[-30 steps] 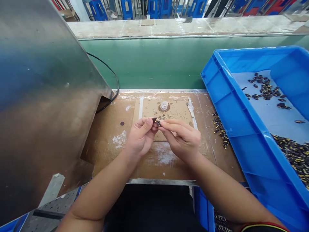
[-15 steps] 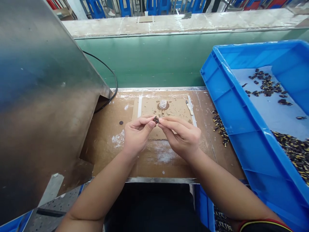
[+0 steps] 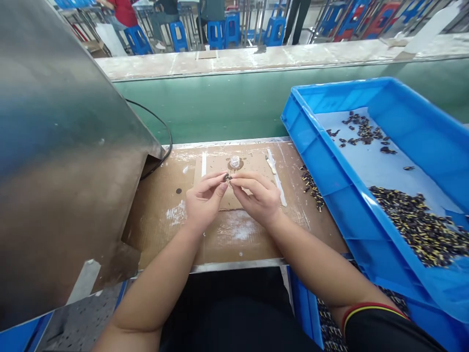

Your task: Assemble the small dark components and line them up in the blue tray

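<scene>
Between the fingertips of both hands is a small dark part (image 3: 226,177), too small to make out in full. My left hand (image 3: 205,198) pinches it from the left with thumb and forefinger. From the right, my right hand (image 3: 256,193) pinches at the same part, its fingertips almost meeting the left ones. Just beyond the hands, a small clear cup (image 3: 235,161) stands on a wet brown stain on a cardboard sheet (image 3: 252,164). A slim white-handled tool (image 3: 270,165) lies by the tape strip on the sheet's right side.
A large blue crate (image 3: 322,161) at the right holds heaps of small black-and-yellow parts (image 3: 417,225). More such parts (image 3: 312,189) lie beside it. A metal housing (image 3: 73,161) with a black cable (image 3: 166,128) stands left. A dark disc (image 3: 178,191) lies on the table. People are beyond the green belt (image 3: 205,110).
The view has tilted up and turned right, showing more of the crate and background. Both hands still pinch the small part, which now shows less between the fingertips.
</scene>
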A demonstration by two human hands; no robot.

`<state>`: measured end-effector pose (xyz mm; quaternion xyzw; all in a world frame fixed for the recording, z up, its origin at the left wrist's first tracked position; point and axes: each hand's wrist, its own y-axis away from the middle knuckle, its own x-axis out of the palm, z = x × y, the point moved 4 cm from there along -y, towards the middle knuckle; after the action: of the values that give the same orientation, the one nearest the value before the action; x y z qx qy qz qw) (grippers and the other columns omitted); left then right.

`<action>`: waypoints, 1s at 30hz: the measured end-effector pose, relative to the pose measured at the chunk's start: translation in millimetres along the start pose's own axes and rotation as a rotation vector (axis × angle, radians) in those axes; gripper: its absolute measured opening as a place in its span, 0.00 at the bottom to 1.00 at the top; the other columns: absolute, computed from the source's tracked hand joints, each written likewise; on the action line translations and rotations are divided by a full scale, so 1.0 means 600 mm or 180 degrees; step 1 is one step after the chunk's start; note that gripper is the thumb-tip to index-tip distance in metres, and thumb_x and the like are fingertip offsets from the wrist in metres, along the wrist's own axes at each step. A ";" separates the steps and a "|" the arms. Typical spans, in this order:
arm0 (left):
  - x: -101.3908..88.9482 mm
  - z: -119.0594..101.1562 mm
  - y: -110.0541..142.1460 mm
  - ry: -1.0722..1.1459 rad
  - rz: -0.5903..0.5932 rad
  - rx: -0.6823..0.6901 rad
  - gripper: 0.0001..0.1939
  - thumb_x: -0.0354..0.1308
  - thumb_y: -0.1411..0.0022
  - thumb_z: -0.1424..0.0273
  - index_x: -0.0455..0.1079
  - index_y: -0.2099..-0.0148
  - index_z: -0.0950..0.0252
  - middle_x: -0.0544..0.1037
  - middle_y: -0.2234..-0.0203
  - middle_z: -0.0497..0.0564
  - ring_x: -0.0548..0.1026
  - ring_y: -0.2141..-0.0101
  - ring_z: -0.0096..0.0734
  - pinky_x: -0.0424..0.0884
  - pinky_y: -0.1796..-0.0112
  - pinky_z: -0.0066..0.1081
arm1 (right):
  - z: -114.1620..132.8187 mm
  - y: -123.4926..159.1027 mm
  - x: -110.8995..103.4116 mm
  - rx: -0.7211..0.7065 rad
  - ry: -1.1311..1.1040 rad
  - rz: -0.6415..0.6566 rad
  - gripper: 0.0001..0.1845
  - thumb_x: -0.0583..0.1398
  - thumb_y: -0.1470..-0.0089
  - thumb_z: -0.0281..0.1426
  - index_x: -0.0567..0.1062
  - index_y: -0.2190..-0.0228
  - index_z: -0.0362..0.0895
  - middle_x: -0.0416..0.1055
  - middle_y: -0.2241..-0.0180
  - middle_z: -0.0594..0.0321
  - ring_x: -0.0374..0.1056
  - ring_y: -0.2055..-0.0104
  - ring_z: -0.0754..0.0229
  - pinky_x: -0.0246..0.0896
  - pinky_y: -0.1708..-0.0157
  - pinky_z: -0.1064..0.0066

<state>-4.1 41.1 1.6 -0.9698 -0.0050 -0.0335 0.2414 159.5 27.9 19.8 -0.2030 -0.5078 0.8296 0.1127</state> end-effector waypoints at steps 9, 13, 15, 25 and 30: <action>-0.006 0.020 0.004 -0.0212 -0.0183 -0.0301 0.11 0.71 0.39 0.65 0.85 0.55 0.63 0.85 0.55 0.58 0.84 0.53 0.41 0.79 0.47 0.40 | -0.015 0.010 0.011 0.0279 0.0055 -0.0049 0.06 0.65 0.35 0.27 0.82 0.58 0.48 0.84 0.61 0.62 0.80 0.64 0.63 0.80 0.60 0.71; -0.005 0.021 0.001 -0.0339 -0.0251 -0.0370 0.12 0.71 0.40 0.63 0.85 0.57 0.65 0.86 0.59 0.59 0.84 0.58 0.41 0.81 0.51 0.40 | -0.021 0.021 0.016 0.0336 0.0193 0.0115 0.04 0.66 0.35 0.30 0.82 0.60 0.48 0.84 0.64 0.63 0.79 0.66 0.64 0.79 0.62 0.72; -0.007 0.026 0.000 -0.0383 -0.0279 -0.0444 0.13 0.71 0.41 0.62 0.85 0.58 0.66 0.86 0.61 0.58 0.84 0.60 0.41 0.82 0.53 0.39 | -0.023 0.026 0.020 0.0324 0.0277 0.0179 0.04 0.65 0.35 0.30 0.82 0.61 0.48 0.84 0.65 0.63 0.78 0.67 0.64 0.78 0.62 0.72; -0.011 0.036 0.007 -0.0380 -0.0316 -0.0567 0.16 0.69 0.39 0.59 0.84 0.57 0.67 0.86 0.65 0.56 0.83 0.67 0.34 0.80 0.62 0.31 | -0.021 0.030 0.026 0.0377 -0.0051 0.0120 0.05 0.64 0.34 0.32 0.82 0.59 0.48 0.84 0.62 0.61 0.79 0.65 0.63 0.79 0.59 0.70; 0.003 0.013 0.012 -0.0687 0.0159 -0.0351 0.19 0.65 0.34 0.56 0.83 0.49 0.64 0.86 0.62 0.56 0.83 0.67 0.35 0.82 0.61 0.34 | -0.015 0.013 -0.011 0.1180 -0.0726 0.0057 0.10 0.63 0.34 0.40 0.80 0.57 0.48 0.81 0.51 0.55 0.79 0.49 0.57 0.80 0.54 0.67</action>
<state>-1.4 38.5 -8.7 -0.9794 -0.0048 0.0769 0.1864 169.4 29.0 10.8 -0.0881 -0.3542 0.9274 0.0825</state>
